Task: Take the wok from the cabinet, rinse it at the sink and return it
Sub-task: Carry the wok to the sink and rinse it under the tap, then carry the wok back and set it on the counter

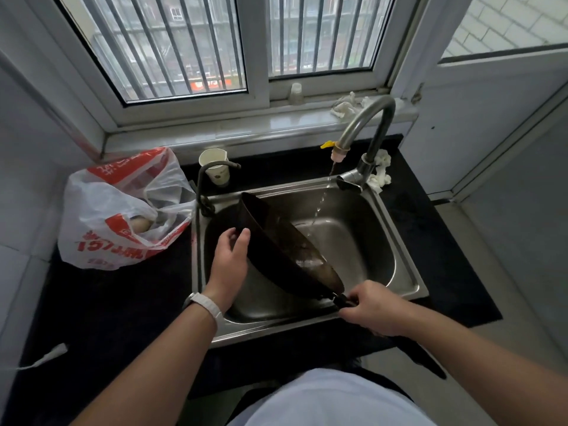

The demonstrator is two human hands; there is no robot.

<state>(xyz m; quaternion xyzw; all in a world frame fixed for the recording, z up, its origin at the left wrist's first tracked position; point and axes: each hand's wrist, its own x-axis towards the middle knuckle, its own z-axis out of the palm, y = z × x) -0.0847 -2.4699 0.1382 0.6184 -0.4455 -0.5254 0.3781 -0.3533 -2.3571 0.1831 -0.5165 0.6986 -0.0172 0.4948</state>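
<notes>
A dark, round metal wok (285, 241) stands tilted on its side inside the stainless-steel sink (396, 229), its hollow facing right. The left hand (229, 259) rests on its outer wall; the right hand (375, 305) grips its black handle (341, 299). Water runs from the curved steel tap (372, 118) into the basin. A red-and-white plastic bag (123, 210) lies on the black worktop (101, 302), beside a white paper cup (215, 166).

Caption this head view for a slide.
Right hand grips the handle of a dark round wok tilted in the stainless steel sink; left hand touches its outside; curved faucet runs.
</notes>
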